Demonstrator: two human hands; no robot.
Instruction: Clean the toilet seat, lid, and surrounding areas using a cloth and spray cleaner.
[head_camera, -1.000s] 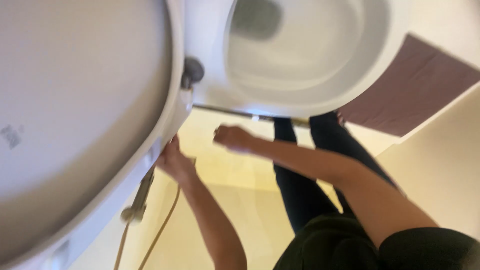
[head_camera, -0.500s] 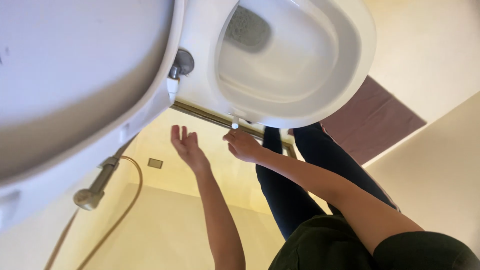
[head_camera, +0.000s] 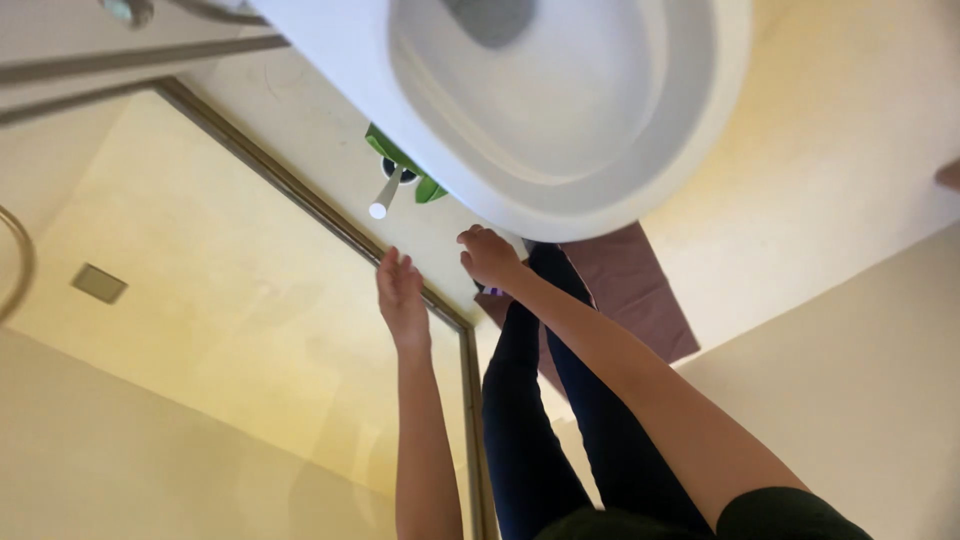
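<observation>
A white toilet bowl (head_camera: 560, 110) fills the top of the view, seat up. My left hand (head_camera: 402, 290) hovers open, fingers apart, over the floor just below and left of the bowl, touching nothing. My right hand (head_camera: 489, 256) is curled shut right under the bowl's front rim, and nothing shows in it. A toilet brush with a white handle (head_camera: 384, 196) stands in a green holder (head_camera: 398, 160) beside the bowl, a little above my left hand. My dark-trousered legs (head_camera: 530, 400) reach toward the bowl.
A metal threshold strip (head_camera: 300, 195) runs diagonally across the cream floor. Left of it lies a square floor drain (head_camera: 98, 283), and a hose (head_camera: 18, 262) curves in at the left edge. A brown mat (head_camera: 640, 290) lies under my feet. A cream wall (head_camera: 860, 380) rises at the right.
The view has swung away from the toilet lid and sprayer, which have left the frame. The green brush holder has come into view. Both hands stay low by the bowl's front.
</observation>
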